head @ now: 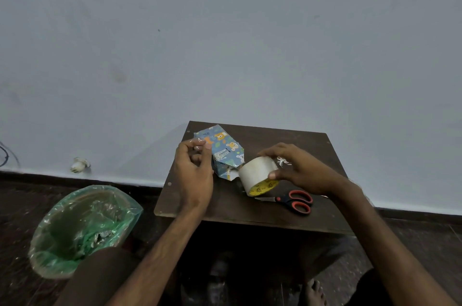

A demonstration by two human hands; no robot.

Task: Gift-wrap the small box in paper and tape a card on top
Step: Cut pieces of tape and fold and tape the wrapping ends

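Left hand (193,170) pinches tape strip (198,142) at box (226,153) edge, right hand (300,170) grips roll (258,175).

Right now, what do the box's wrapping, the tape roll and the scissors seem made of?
Wrapping: likely glossy printed paper; it creases sharply and glints. Tape roll: clear plastic film on a yellow, probably cardboard, core. Scissors: pale metal blades, red-and-black handles that look like smooth plastic.

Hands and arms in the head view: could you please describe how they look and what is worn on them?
The left hand and right hand are bare: no gloves, rings or watch that I can make out. Both forearms are uncovered too, with no sleeve in the frame.
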